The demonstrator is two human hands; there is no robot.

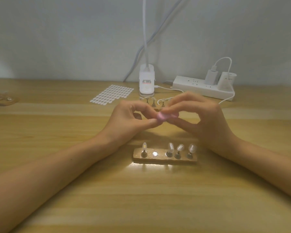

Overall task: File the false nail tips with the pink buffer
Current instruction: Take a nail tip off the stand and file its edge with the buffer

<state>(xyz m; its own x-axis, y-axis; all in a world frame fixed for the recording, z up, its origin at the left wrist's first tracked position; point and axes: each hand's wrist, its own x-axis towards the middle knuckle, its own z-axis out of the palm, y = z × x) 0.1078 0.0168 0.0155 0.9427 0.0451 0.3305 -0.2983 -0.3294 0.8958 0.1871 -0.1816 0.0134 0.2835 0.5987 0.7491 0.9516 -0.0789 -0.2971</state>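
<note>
My left hand (pixel 133 118) and my right hand (pixel 202 118) meet above the middle of the wooden table. A small pink buffer (pixel 165 116), blurred, lies between their fingertips; my right hand pinches it. My left hand's thumb and forefinger pinch something small against the buffer's left end, most likely a false nail tip on its stand, hidden by the fingers. Below the hands a wooden holder (pixel 165 156) carries several clear false nail tips (pixel 180 147) on small stands, with one bare metal spot (pixel 155 154).
A second holder with nail tips (pixel 150 100) stands behind the hands. A sheet of white adhesive tabs (pixel 112 96) lies at the back, beside a white clip lamp base (pixel 146 81) and a white power strip (pixel 203 88) with plugs and cables. Another holder (pixel 0 98) sits far left.
</note>
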